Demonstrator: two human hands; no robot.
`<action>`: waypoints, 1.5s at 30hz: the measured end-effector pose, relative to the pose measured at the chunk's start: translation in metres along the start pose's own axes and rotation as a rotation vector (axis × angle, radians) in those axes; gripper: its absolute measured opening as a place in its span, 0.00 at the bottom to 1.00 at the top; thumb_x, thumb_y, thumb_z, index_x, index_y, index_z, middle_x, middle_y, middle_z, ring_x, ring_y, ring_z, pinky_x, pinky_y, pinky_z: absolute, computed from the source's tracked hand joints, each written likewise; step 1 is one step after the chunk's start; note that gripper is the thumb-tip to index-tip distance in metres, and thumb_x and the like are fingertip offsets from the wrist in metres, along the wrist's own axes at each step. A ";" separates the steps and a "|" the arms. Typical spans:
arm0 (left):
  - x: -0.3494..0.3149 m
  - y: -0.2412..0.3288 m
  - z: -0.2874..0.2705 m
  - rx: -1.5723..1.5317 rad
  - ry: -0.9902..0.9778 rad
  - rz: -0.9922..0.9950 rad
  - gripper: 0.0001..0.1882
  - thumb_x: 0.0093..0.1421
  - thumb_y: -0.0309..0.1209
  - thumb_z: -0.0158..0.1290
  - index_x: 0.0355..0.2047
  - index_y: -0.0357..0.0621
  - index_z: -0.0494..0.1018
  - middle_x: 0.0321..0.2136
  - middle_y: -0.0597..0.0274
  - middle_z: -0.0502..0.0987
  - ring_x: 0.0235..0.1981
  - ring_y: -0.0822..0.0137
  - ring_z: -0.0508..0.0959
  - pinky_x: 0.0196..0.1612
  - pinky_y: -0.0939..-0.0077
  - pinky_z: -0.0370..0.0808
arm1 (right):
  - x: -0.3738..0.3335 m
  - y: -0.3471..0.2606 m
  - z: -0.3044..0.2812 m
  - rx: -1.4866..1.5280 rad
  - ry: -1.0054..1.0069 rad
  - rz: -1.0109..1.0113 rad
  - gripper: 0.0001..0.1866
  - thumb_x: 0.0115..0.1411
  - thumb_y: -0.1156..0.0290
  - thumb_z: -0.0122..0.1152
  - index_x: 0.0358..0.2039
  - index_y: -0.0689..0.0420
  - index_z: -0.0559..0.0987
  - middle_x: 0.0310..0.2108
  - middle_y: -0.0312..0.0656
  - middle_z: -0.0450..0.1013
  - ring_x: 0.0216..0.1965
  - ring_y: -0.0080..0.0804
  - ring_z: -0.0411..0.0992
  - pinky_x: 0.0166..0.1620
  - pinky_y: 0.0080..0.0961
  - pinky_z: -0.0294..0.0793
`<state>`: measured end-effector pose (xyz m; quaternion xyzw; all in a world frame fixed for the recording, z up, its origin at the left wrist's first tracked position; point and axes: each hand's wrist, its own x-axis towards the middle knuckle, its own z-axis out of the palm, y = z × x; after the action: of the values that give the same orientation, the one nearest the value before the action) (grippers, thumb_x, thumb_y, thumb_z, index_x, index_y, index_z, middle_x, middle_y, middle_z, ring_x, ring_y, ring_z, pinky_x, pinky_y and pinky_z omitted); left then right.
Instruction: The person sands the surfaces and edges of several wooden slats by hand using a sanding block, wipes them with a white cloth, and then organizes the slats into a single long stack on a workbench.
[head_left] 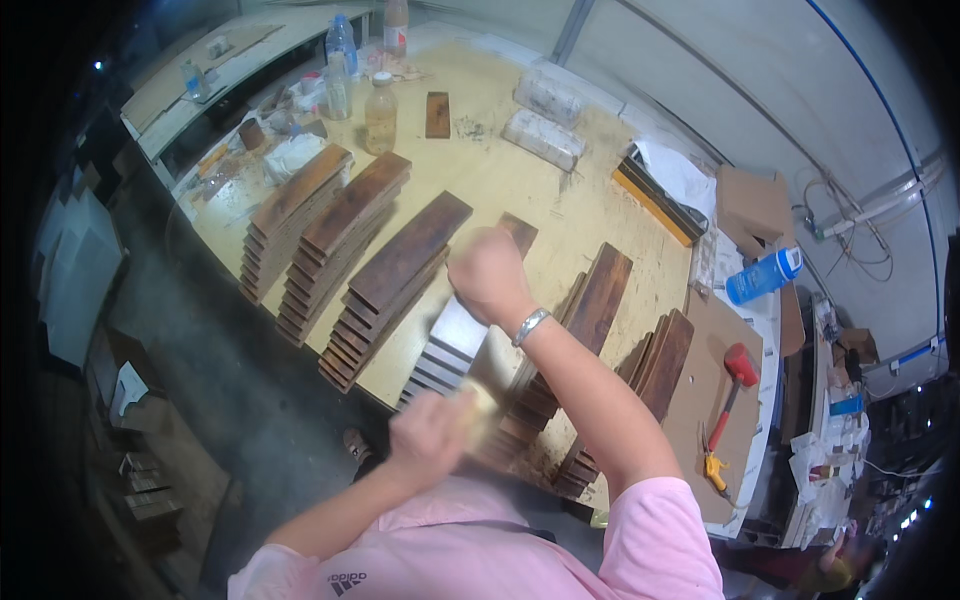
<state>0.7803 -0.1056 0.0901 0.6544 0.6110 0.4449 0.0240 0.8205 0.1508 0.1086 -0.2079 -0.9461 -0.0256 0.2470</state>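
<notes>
My right hand (pixel 490 275), with a silver bangle at its wrist, is closed over a stepped stack of boards in the middle of the table. A brown board end (pixel 518 232) shows beyond the fist, and the stack's near part (pixel 458 328) shines pale. Whatever the right fingers grip is hidden beneath them. Close to the table's front edge, my left hand (pixel 428 432) is closed around a pale yellow piece (pixel 480 408), smeared by motion. Brown board stacks stand on both sides: one (pixel 412 250) to the left, another (pixel 598 295) to the right under my forearm.
Bottles (pixel 381 115) stand at the far left near a lone board (pixel 438 115). Two wrapped rolls (pixel 545 138) lie at the back. On cardboard (pixel 700 400) at the right are a red mallet (pixel 738 370) and a yellow air gun (pixel 715 472). A blue bottle (pixel 765 276) lies behind them.
</notes>
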 end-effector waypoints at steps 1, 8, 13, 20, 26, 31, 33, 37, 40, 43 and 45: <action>0.008 -0.009 -0.003 0.013 0.065 -0.079 0.26 0.52 0.23 0.59 0.54 0.41 0.77 0.29 0.54 0.70 0.28 0.53 0.74 0.30 0.59 0.73 | 0.000 0.000 -0.002 -0.005 -0.029 0.029 0.10 0.52 0.69 0.58 0.16 0.56 0.78 0.24 0.45 0.74 0.36 0.46 0.72 0.53 0.44 0.69; -0.014 0.004 -0.002 -0.056 -0.004 -0.052 0.28 0.50 0.25 0.61 0.55 0.41 0.77 0.30 0.53 0.72 0.30 0.52 0.75 0.31 0.58 0.73 | 0.000 -0.004 -0.010 0.118 -0.049 0.053 0.18 0.63 0.62 0.57 0.20 0.55 0.84 0.26 0.40 0.76 0.43 0.40 0.71 0.62 0.45 0.63; 0.006 -0.017 -0.012 -0.008 0.143 -0.290 0.27 0.52 0.20 0.58 0.55 0.38 0.75 0.29 0.53 0.69 0.29 0.50 0.73 0.31 0.57 0.72 | -0.010 -0.022 -0.012 0.181 -0.055 -0.076 0.22 0.66 0.61 0.52 0.18 0.57 0.83 0.28 0.41 0.79 0.45 0.41 0.73 0.67 0.48 0.60; -0.018 -0.016 -0.003 0.011 0.139 -0.281 0.29 0.52 0.22 0.60 0.57 0.39 0.75 0.29 0.52 0.69 0.30 0.50 0.73 0.33 0.55 0.71 | -0.007 -0.028 -0.019 0.137 -0.301 0.010 0.26 0.68 0.60 0.48 0.18 0.60 0.82 0.22 0.47 0.77 0.41 0.45 0.74 0.70 0.49 0.59; -0.052 0.010 0.004 -0.105 -0.045 -0.178 0.26 0.53 0.24 0.59 0.55 0.42 0.77 0.31 0.51 0.72 0.32 0.48 0.75 0.35 0.53 0.73 | -0.003 -0.032 -0.019 0.112 -0.303 -0.003 0.26 0.68 0.60 0.48 0.16 0.60 0.81 0.22 0.47 0.77 0.39 0.46 0.74 0.69 0.47 0.60; -0.016 -0.027 -0.009 -0.015 0.221 -0.452 0.26 0.55 0.21 0.58 0.57 0.39 0.73 0.33 0.50 0.71 0.30 0.52 0.73 0.35 0.56 0.72 | -0.005 -0.027 -0.025 0.128 -0.293 0.020 0.25 0.66 0.61 0.49 0.15 0.59 0.80 0.22 0.48 0.77 0.38 0.46 0.74 0.70 0.47 0.59; -0.051 -0.015 0.005 -0.016 0.106 -0.379 0.27 0.53 0.21 0.59 0.56 0.42 0.76 0.33 0.52 0.72 0.33 0.52 0.76 0.38 0.58 0.75 | -0.001 -0.031 -0.018 0.162 -0.264 -0.001 0.25 0.65 0.61 0.49 0.15 0.59 0.80 0.21 0.49 0.76 0.38 0.46 0.74 0.70 0.47 0.59; -0.060 -0.013 0.007 -0.012 0.151 -0.276 0.26 0.52 0.20 0.60 0.54 0.42 0.78 0.30 0.52 0.72 0.32 0.52 0.77 0.35 0.59 0.75 | -0.003 -0.032 -0.018 0.096 -0.285 0.009 0.24 0.65 0.61 0.49 0.16 0.60 0.80 0.22 0.48 0.76 0.39 0.47 0.74 0.70 0.47 0.59; -0.030 -0.019 -0.005 -0.053 0.281 -0.550 0.21 0.52 0.19 0.60 0.49 0.41 0.79 0.30 0.52 0.73 0.32 0.51 0.76 0.36 0.59 0.75 | -0.004 -0.028 -0.021 0.087 -0.322 0.033 0.24 0.65 0.61 0.48 0.16 0.60 0.80 0.22 0.49 0.77 0.40 0.47 0.75 0.70 0.48 0.59; -0.084 0.000 0.013 -0.016 -0.001 -0.272 0.22 0.50 0.23 0.63 0.49 0.43 0.79 0.30 0.54 0.74 0.34 0.52 0.79 0.38 0.59 0.78 | 0.001 -0.032 -0.020 0.120 -0.323 0.001 0.25 0.66 0.60 0.46 0.17 0.60 0.81 0.23 0.51 0.77 0.40 0.47 0.75 0.69 0.48 0.60; -0.076 0.001 0.009 -0.039 0.126 -0.316 0.22 0.52 0.21 0.61 0.49 0.42 0.79 0.29 0.55 0.72 0.28 0.53 0.76 0.33 0.60 0.75 | -0.004 -0.033 -0.021 0.096 -0.356 0.016 0.25 0.66 0.60 0.46 0.17 0.60 0.81 0.24 0.51 0.78 0.40 0.47 0.75 0.69 0.48 0.60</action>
<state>0.7976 -0.1636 0.0431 0.5203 0.6979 0.4875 0.0678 0.8199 0.1161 0.1269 -0.2046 -0.9733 0.0588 0.0857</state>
